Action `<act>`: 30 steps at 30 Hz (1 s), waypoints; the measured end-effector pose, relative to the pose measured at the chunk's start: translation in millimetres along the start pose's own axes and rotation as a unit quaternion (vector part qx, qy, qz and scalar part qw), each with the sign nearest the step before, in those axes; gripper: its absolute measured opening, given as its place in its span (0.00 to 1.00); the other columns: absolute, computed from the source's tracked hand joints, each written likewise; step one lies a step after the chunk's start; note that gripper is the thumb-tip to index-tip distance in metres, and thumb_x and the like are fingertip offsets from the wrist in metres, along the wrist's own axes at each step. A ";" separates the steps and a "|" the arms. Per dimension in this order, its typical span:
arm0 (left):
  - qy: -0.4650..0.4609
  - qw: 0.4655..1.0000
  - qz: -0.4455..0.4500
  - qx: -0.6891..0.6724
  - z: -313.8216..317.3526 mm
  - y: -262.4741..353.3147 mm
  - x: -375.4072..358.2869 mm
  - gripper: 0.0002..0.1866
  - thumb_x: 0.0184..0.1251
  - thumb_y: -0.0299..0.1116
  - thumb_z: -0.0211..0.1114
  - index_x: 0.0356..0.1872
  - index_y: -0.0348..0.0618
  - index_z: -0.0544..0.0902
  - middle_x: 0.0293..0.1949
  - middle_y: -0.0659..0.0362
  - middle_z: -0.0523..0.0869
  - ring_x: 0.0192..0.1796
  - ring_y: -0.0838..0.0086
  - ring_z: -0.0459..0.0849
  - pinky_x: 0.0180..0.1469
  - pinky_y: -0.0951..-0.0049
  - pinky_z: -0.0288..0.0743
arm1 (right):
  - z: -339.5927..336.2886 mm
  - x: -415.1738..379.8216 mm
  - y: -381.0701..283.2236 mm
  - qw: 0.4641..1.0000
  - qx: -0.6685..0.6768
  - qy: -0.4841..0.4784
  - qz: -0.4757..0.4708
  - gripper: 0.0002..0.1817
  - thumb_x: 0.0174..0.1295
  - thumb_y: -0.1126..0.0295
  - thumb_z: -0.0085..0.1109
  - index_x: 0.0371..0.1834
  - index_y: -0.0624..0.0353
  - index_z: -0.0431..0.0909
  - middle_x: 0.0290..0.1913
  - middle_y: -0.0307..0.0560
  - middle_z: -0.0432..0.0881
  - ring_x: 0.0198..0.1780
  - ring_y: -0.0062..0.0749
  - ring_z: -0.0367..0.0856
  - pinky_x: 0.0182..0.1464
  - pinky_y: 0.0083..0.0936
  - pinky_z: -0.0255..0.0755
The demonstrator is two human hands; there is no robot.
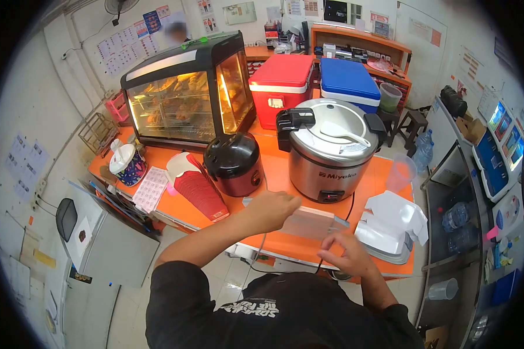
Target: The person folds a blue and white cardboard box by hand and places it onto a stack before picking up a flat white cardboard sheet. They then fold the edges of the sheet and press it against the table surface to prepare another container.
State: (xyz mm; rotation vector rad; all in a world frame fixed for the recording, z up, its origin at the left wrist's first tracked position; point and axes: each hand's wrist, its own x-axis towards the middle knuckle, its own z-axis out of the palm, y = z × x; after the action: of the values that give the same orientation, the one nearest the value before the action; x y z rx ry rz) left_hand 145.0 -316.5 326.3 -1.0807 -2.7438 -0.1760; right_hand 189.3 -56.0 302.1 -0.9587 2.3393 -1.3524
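My left hand (272, 210) is closed in a fist-like pinch above the orange table. What lies in its fingers, if anything, is hidden. Just right of it, a flat, see-through plastic pack (307, 223) lies near the table's front edge. My right hand (344, 253) hovers by the pack's lower right corner, its fingers bent and apart from the thumb, with nothing visible in it. White foam food boxes (384, 230) sit right of that hand, lids up. Behind the pack stands a large silver rice cooker (330, 163) with a white rice paddle (344, 134) on its lid.
A smaller black-and-red rice cooker (234, 166) and stacked red paper containers (199, 192) stand on the left. Behind are a lit food warmer (172, 107), a red cooler (279, 84) and a blue cooler (350, 81). A cable (350, 208) hangs over the orange table (253, 238).
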 end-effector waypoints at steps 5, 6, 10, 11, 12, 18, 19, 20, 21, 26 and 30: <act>-0.085 0.996 0.006 0.027 35.7 2.8 10.4 0.08 0.52 0.26 0.62 0.34 0.40 0.74 0.28 0.54 0.82 0.35 0.61 0.84 0.29 0.61 0.75 | 5.4 45.5 -28.5 0.887 -0.345 0.243 -0.187 0.23 0.54 0.62 0.67 0.48 0.63 0.72 0.37 0.51 0.80 0.43 0.44 0.79 0.47 0.39 0.72; -0.098 0.994 0.016 0.038 42.0 1.3 10.9 0.09 0.51 0.25 0.61 0.34 0.40 0.74 0.28 0.54 0.82 0.35 0.61 0.84 0.29 0.61 0.75 | 14.0 54.3 -9.1 0.910 -0.366 0.158 -0.116 0.24 0.54 0.62 0.67 0.48 0.64 0.71 0.37 0.53 0.81 0.42 0.45 0.80 0.46 0.40 0.73; -0.090 0.996 -0.005 0.015 56.2 -0.4 5.9 0.09 0.53 0.27 0.63 0.35 0.39 0.75 0.27 0.54 0.82 0.35 0.61 0.84 0.30 0.60 0.76 | 31.9 77.0 13.2 0.916 -0.391 -0.027 0.079 0.19 0.56 0.64 0.63 0.45 0.63 0.72 0.33 0.55 0.83 0.38 0.49 0.83 0.40 0.41 0.75; -0.090 0.996 -0.020 -0.001 59.0 -0.8 4.1 0.08 0.54 0.28 0.63 0.35 0.40 0.75 0.28 0.53 0.82 0.35 0.61 0.84 0.31 0.60 0.76 | 34.9 80.0 20.1 0.915 -0.394 -0.029 0.077 0.19 0.56 0.64 0.63 0.45 0.63 0.72 0.33 0.55 0.83 0.38 0.49 0.83 0.40 0.41 0.75; -0.091 0.995 -0.034 -0.018 62.3 -1.2 2.0 0.08 0.55 0.29 0.63 0.34 0.40 0.75 0.28 0.53 0.83 0.36 0.61 0.84 0.32 0.59 0.76 | 37.9 81.9 28.0 0.917 -0.394 -0.010 0.065 0.16 0.57 0.64 0.62 0.43 0.62 0.72 0.31 0.53 0.83 0.36 0.49 0.83 0.37 0.42 0.75; -0.087 0.985 -0.131 -0.069 69.8 1.0 -2.3 0.09 0.59 0.32 0.63 0.38 0.42 0.75 0.32 0.56 0.84 0.42 0.61 0.83 0.44 0.56 0.75 | 33.9 85.0 29.0 0.921 -0.388 0.008 0.028 0.12 0.59 0.63 0.59 0.42 0.55 0.74 0.28 0.51 0.83 0.34 0.47 0.83 0.34 0.43 0.74; -0.087 0.985 -0.133 -0.070 71.6 0.9 -3.2 0.09 0.59 0.32 0.63 0.38 0.42 0.75 0.32 0.56 0.84 0.42 0.61 0.83 0.44 0.56 0.75 | 30.6 84.9 30.6 0.923 -0.384 0.014 0.029 0.12 0.59 0.62 0.59 0.43 0.54 0.74 0.27 0.51 0.82 0.34 0.47 0.83 0.34 0.44 0.73; 0.049 0.995 -0.082 -0.013 74.3 0.5 -4.1 0.11 0.55 0.31 0.64 0.38 0.41 0.75 0.38 0.54 0.83 0.49 0.60 0.80 0.52 0.51 0.70 | 26.3 84.6 34.0 0.923 -0.384 0.012 0.028 0.12 0.59 0.62 0.59 0.43 0.54 0.74 0.27 0.51 0.82 0.34 0.47 0.83 0.34 0.44 0.73; 0.184 0.981 -0.029 0.046 75.6 -0.5 -5.2 0.13 0.52 0.31 0.66 0.38 0.40 0.76 0.44 0.52 0.81 0.56 0.59 0.77 0.60 0.46 0.64 | 20.5 84.1 38.8 0.924 -0.380 0.028 0.026 0.12 0.59 0.62 0.59 0.42 0.54 0.75 0.27 0.52 0.82 0.33 0.48 0.82 0.34 0.44 0.73; 0.526 0.835 -0.151 -0.052 66.6 -24.6 -50.0 0.32 0.51 0.40 0.70 0.56 0.38 0.69 0.62 0.44 0.65 0.67 0.55 0.62 0.70 0.48 0.47 | -29.2 65.9 39.8 0.941 -0.322 0.102 -0.013 0.12 0.59 0.61 0.59 0.40 0.56 0.77 0.27 0.55 0.81 0.32 0.51 0.82 0.34 0.42 0.73; 0.501 0.653 -0.445 -0.354 180.7 -59.4 -100.5 0.44 0.57 0.41 0.68 0.68 0.37 0.52 0.68 0.46 0.57 0.70 0.60 0.57 0.72 0.62 0.48 | -58.3 47.1 42.4 0.975 -0.153 0.130 0.093 0.13 0.58 0.64 0.62 0.42 0.59 0.80 0.34 0.55 0.84 0.37 0.43 0.84 0.42 0.31 0.75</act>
State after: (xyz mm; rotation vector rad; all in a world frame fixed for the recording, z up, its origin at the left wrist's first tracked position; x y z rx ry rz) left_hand 152.9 -394.2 125.9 0.4360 -1.7914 -1.5144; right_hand 106.0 -33.9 301.1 -0.6451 2.8149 -1.1226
